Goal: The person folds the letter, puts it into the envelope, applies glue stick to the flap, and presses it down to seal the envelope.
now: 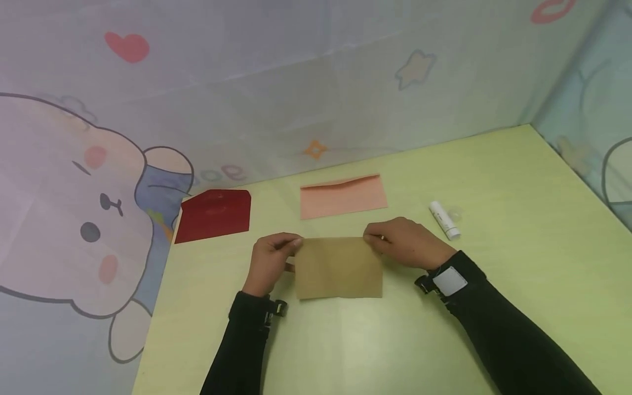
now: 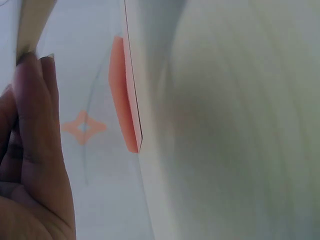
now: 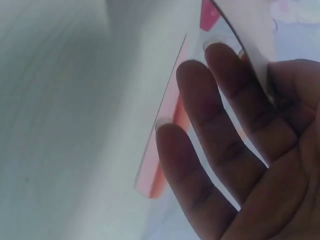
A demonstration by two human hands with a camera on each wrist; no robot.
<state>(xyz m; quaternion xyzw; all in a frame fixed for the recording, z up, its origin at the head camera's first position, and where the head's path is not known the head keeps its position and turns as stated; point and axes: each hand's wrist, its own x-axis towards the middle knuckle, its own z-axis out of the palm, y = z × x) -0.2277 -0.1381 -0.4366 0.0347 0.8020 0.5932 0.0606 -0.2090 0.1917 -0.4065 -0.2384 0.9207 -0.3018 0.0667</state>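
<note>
Head view. Item: one brown paper piece, envelope-like, at the middle of my workspace over the pale surface. Item: left grip, pinching its upper left corner. Item: right grip, pinching its upper right corner. Beyond: one pink envelope; one red envelope, far left; one white tube, right, lying beside a small clear piece I cannot identify. Hazard, my judgement: uneven pull from the two corners could crease or tear the thin paper.

Left wrist view. Paper edge at the fingertips, narrow hold; the surface lies apart from it, so I judge the paper raised. Hazard: so small a pinch could let the corner slip.

Right wrist view. Paper between thumb and fingers; the lower fingers extend free of it. Hazard: a low rightward sweep could knock the tube, which might roll if round. Contents of the paper: cannot tell.
</note>
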